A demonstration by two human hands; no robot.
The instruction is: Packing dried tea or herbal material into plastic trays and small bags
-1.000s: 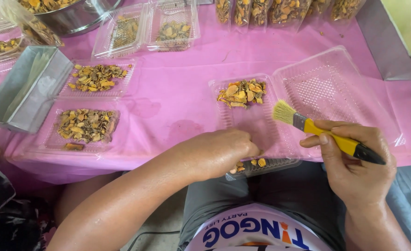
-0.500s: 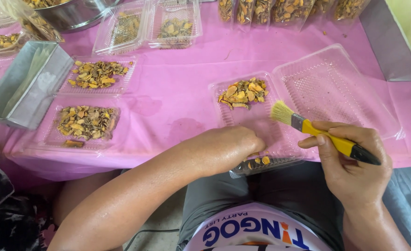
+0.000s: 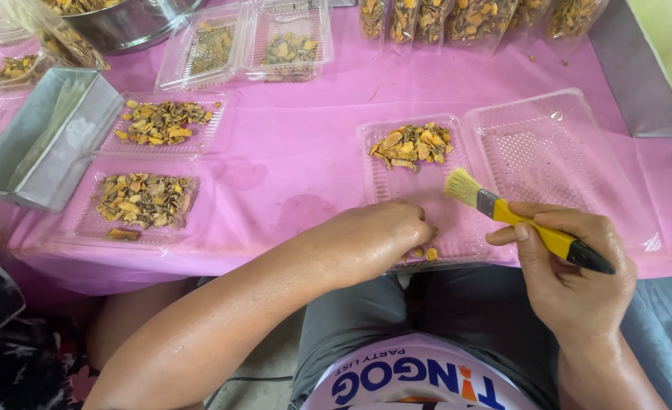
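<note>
The right hand (image 3: 579, 285) grips a yellow-handled brush (image 3: 530, 224), bristles hovering over the clear tray (image 3: 457, 228). The left hand (image 3: 378, 239) curls on the tray's near edge, perhaps pinching dried orange slices (image 3: 419, 254). A careless sweep could flick these off toward the lap; the pile (image 3: 412, 144) sits at the tray's far end.

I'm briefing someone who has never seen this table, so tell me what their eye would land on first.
First the bright pink tablecloth covering the whole table, dotted with clear plastic trays. Then the right hand at lower right, holding a yellow-handled brush with its bristles over the open clear tray in front, which holds a heap of yellow-orange dried slices at its far end. The left hand rests on that tray's near edge.
</note>
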